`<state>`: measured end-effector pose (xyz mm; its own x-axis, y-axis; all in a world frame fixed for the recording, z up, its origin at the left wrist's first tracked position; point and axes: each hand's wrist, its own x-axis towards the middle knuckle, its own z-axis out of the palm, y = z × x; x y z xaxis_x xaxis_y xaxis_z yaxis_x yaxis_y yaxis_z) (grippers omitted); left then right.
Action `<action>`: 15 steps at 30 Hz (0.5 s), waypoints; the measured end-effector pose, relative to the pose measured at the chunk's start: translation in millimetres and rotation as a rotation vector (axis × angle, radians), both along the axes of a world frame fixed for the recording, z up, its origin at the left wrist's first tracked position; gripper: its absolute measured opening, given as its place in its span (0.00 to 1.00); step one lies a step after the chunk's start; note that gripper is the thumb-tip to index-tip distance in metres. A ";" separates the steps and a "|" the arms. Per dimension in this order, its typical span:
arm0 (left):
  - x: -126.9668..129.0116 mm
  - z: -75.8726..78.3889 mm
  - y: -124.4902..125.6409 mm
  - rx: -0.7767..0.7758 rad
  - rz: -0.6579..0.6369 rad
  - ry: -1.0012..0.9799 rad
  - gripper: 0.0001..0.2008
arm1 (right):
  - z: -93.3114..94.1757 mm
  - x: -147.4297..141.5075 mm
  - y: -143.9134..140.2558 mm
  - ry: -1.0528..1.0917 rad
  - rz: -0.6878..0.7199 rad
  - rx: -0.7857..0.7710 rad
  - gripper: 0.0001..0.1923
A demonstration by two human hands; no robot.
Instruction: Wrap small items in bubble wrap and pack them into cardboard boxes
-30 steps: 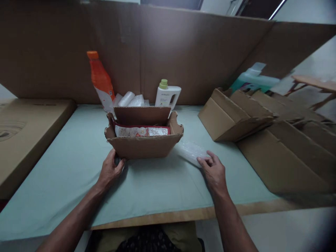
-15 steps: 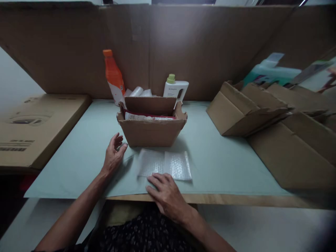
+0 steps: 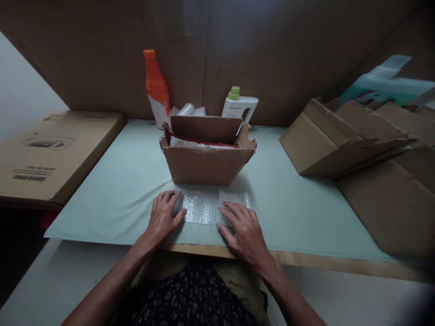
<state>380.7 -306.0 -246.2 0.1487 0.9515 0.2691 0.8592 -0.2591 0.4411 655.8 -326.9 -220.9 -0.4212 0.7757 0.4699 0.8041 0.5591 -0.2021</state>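
Note:
A sheet of bubble wrap (image 3: 204, 206) lies flat on the pale green table (image 3: 122, 190), just in front of an open cardboard box (image 3: 207, 164). My left hand (image 3: 165, 216) rests palm down on the sheet's left edge, fingers spread. On the sheet's right part my right hand (image 3: 243, 224) presses flat, also with fingers apart. Neither hand grips anything. Inside the box lies a red and white packet (image 3: 200, 144).
Behind the box stand an orange bottle (image 3: 156, 88), a white bottle with a green cap (image 3: 238, 106) and plastic-wrapped rolls (image 3: 186, 109). Folded cardboard boxes (image 3: 343, 136) pile up at the right. A flat carton (image 3: 50, 154) lies at the left. Cardboard walls enclose the back.
My right hand dragged the bubble wrap from the box's right side to in front of it. My left hand left the box corner and now lies on the sheet.

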 end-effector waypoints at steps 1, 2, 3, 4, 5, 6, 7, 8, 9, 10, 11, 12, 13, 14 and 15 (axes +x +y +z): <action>2.4 0.1 -0.9 0.002 0.009 0.025 0.22 | -5.0 -3.8 0.9 -0.015 -0.029 -0.013 0.15; 4.2 0.4 -1.6 0.000 0.019 0.041 0.22 | -10.2 -6.7 1.9 -0.019 -0.061 -0.019 0.15; 5.5 0.7 -2.1 -0.005 0.026 0.052 0.22 | -15.2 -8.5 3.0 -0.009 -0.087 -0.019 0.14; 6.5 1.0 -2.4 -0.010 0.029 0.057 0.21 | -19.6 -9.1 4.2 0.014 -0.105 -0.017 0.12; 7.3 1.0 -2.6 -0.012 0.028 0.056 0.21 | -22.9 -8.5 5.5 0.049 -0.113 -0.021 0.11; 8.0 1.0 -2.6 -0.011 0.023 0.050 0.21 | -25.0 -7.2 6.8 0.094 -0.113 -0.034 0.10; 8.7 1.0 -2.5 -0.007 0.018 0.040 0.21 | -25.7 -5.5 8.0 0.144 -0.107 -0.056 0.10; 9.3 1.2 -2.3 -0.002 0.013 0.029 0.21 | -24.8 -3.6 8.8 0.200 -0.099 -0.084 0.09; 9.6 1.6 -2.0 0.001 0.010 0.019 0.21 | -22.5 -1.6 9.3 0.262 -0.093 -0.119 0.10; 9.4 2.4 -1.5 0.002 0.005 0.006 0.21 | -19.1 0.7 9.4 0.331 -0.092 -0.162 0.10; 8.5 3.6 -0.9 -0.004 -0.003 -0.010 0.21 | -14.9 3.6 9.2 0.408 -0.103 -0.209 0.10; 6.7 5.1 -0.2 -0.016 -0.013 -0.031 0.21 | -10.4 7.7 8.7 0.493 -0.130 -0.257 0.11; 3.9 6.8 0.5 -0.030 -0.023 -0.054 0.21 | -6.0 13.5 8.0 0.581 -0.176 -0.299 0.11; 0.4 8.5 1.2 -0.047 -0.031 -0.079 0.21 | -2.2 21.5 7.3 0.666 -0.241 -0.329 0.12; -3.9 10.1 1.6 -0.063 -0.034 -0.100 0.21 | 0.7 32.0 6.7 0.737 -0.317 -0.346 0.13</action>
<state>376.7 -304.3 -236.1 0.1569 0.9620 0.2236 0.8013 -0.2564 0.5406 687.8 -320.2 -220.3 0.1569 0.9545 0.2536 0.5092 0.1419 -0.8488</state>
